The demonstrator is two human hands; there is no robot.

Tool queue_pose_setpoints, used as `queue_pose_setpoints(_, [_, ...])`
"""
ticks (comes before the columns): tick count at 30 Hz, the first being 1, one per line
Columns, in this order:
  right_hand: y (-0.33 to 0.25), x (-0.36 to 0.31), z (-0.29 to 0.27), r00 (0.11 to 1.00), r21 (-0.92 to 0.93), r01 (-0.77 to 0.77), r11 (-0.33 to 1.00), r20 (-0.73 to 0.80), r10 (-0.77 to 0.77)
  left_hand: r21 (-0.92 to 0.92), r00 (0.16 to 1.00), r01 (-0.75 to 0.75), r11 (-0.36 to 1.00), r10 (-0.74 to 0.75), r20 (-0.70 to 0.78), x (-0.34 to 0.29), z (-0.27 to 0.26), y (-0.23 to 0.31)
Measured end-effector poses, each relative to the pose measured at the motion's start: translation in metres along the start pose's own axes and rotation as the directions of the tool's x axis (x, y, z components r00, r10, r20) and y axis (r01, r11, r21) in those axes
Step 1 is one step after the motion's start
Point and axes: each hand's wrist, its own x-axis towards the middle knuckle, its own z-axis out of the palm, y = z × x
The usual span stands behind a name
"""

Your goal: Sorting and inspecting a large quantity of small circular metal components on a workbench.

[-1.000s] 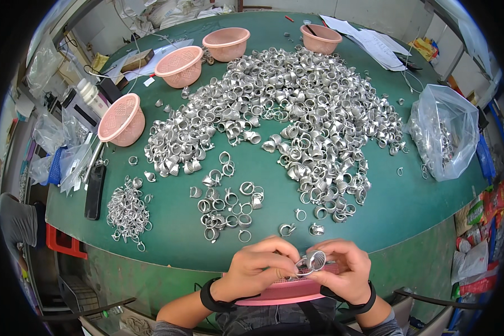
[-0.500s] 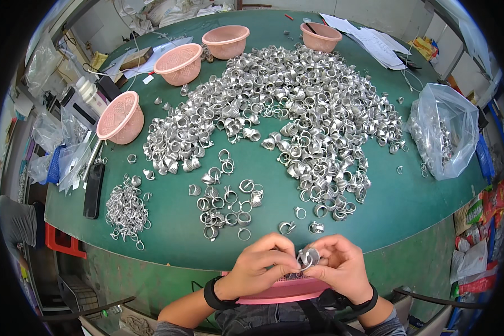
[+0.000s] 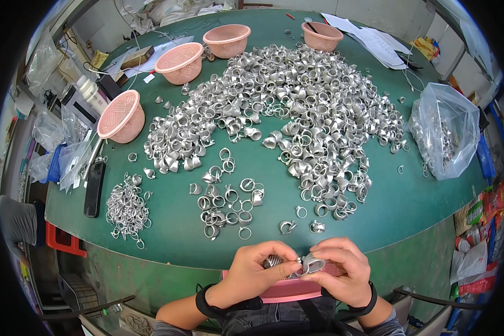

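Note:
Over a pink basket (image 3: 291, 292) at my lap, both hands meet at one wide silver metal ring (image 3: 312, 264). My right hand (image 3: 344, 271) is closed round it with thumb and fingers. My left hand (image 3: 252, 274) has its thumb and fingertips pinched at the ring's left edge, by a small metal bit that is too small to make out. Another ridged ring (image 3: 272, 261) shows inside the curl of my left fingers. Just beyond my hands, a few loose rings (image 3: 287, 226) lie on the green table (image 3: 162, 235).
A large heap of silver rings (image 3: 330, 123) covers the middle. Smaller groups (image 3: 229, 207) and a pile of thin rings (image 3: 127, 210) lie left. Pink baskets (image 3: 120, 120) stand left and far. A clear bag (image 3: 445, 131) sits right; a black phone (image 3: 95, 190) lies left.
The ring between my hands has turned so its opening faces more toward me. My hands have shifted slightly, and a ridged ring now shows in my left fingers.

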Motion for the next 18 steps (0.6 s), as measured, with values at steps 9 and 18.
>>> queue_pose_setpoints(9, [-0.003,0.0,-0.002,0.997,-0.024,-0.015,1.0,0.071,0.017,0.411,0.777,-0.607,0.68,0.617,0.128,0.005,-0.005,0.0])
queue_pose_setpoints(18, [0.003,-0.012,-0.006,0.768,0.47,-0.637,0.61,0.453,0.453,0.32,0.642,-0.764,0.559,0.708,0.294,-0.006,-0.012,0.005])
